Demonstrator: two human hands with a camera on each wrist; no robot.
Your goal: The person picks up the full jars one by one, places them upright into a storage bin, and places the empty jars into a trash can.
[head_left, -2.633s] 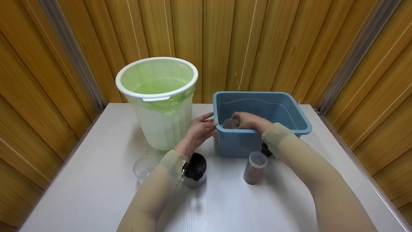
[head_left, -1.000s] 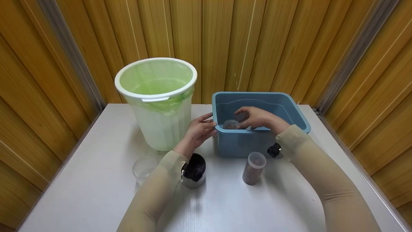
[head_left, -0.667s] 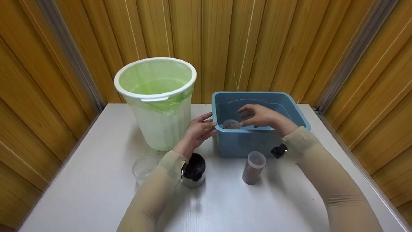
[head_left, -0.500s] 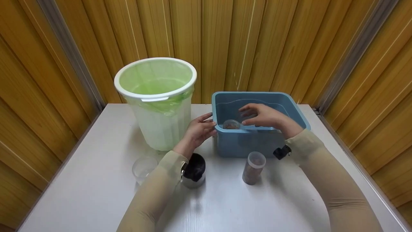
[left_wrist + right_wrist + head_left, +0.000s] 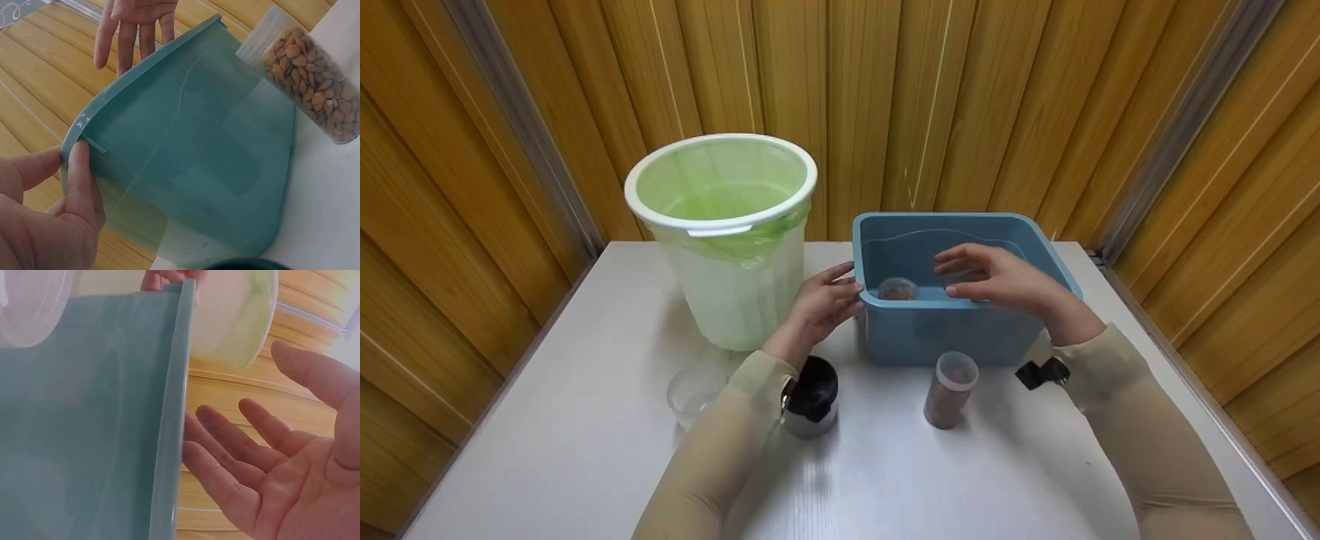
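Reference landmark: the blue tub (image 5: 1057,283). Left of it stands the white bin (image 5: 727,247) with its green liner. In front of the tub's left corner are a clear cup (image 5: 694,390) and a black-lidded jar (image 5: 812,394). The jar of seeds (image 5: 951,390) stands upright just before its front wall.

The left hand (image 5: 821,307) pinches the tub's left front corner, thumb against the outer wall (see left wrist view). A small clear jar (image 5: 898,289) sits inside the tub, against the front wall near that corner.

The right hand (image 5: 1001,279) hovers over the front rim, fingers spread and holding nothing.

Procedure, as judged: keep the left-hand pinch firm so the tub does not slide, and clear the right hand over the rim without brushing the small clear jar.

Change: 2.6 s ago the right hand was inside the tub, gripping the small clear jar. It has since let go, lifted and drawn back rightward. The left hand has not moved.
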